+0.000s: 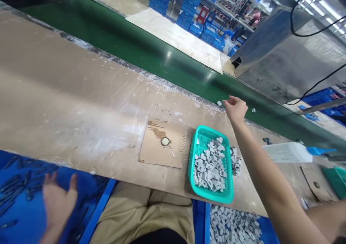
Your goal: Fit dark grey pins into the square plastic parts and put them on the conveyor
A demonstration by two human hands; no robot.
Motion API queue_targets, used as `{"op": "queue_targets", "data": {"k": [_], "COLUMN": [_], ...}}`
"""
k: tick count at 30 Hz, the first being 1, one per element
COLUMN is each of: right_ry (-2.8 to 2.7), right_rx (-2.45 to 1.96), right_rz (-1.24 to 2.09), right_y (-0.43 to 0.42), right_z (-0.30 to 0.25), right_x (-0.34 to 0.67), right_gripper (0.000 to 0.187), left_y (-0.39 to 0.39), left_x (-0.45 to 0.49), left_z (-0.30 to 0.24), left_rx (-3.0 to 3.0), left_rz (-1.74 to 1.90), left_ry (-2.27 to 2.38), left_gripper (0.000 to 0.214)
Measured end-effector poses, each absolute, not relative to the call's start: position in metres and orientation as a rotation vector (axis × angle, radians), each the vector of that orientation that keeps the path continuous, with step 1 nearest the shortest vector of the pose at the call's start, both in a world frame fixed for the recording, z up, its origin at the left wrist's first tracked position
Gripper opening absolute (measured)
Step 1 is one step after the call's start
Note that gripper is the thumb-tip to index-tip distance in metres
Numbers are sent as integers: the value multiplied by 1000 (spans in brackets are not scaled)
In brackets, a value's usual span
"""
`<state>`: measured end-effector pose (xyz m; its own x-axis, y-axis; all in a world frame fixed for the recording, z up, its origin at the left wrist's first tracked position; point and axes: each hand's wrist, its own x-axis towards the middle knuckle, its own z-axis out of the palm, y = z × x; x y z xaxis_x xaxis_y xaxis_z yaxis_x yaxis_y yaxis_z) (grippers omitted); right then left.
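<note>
My left hand (pixel 58 199) is over a blue bin (pixel 94 215) of dark, elongated parts (pixel 28 182) at the lower left. Its fingers are spread, slightly blurred, and nothing shows in them. Across the bench, my right hand (pixel 235 109) reaches to the near edge of the green conveyor belt (pixel 151 56), thumb and fingers drawn together. Right by its fingertips is a small white piece (pixel 219 103); whether they grip it I cannot tell. A similar small piece (pixel 253 110) lies on the belt, to the right of that hand.
A turquoise basket (pixel 198 191) of grey-white pieces stands beside a cardboard sheet (pixel 151 150) bearing a round container (pixel 164 141). More grey pieces (pixel 232 224) fill a bin below. A white bottle (pixel 288 152) lies to the right, below a metal housing (pixel 294 56).
</note>
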<state>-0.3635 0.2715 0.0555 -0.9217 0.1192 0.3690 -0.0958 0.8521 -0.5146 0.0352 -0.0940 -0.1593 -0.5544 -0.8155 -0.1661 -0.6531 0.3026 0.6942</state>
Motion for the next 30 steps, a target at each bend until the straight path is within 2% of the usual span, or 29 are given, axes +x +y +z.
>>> {"op": "queue_targets", "data": {"k": [2,4,6,9,15,21,26,30], "right_ry": [-2668,-2814,-3046,-3085,-3022,-2840,-2587,-2645], "right_rx": [94,266,472,641,788,621,1274,1479], "right_rz": [771,762,645,507,578,672,698,654], "right_y": [272,271,268,260,263,257,202,178], "right_z": [56,51,40,17,1,37,39,16], "right_x": [-328,-286,-249,-219,-208,-197,-191,-200], "right_gripper": [25,17,22,31,28,29,21,23], "left_y": [-95,-89,-84,-81,-87,-85,-88,-89], "left_x": [24,12,3,-4,-3,11,15,29], "left_z": [-172,-181,-185,-185,-176,-172,-170,-143], "left_rx": [1396,1384,1404,1503,1664,1667,1754,1722], "left_rz": [-1006,-1009,-958,-842,-872,-1270,-1645,-1937], "left_ry": [-2477,-2603,-2703,-2777,-2774,-2551,-2165,-1663], "left_gripper": [44,20,3,10,14,12,10,6]}}
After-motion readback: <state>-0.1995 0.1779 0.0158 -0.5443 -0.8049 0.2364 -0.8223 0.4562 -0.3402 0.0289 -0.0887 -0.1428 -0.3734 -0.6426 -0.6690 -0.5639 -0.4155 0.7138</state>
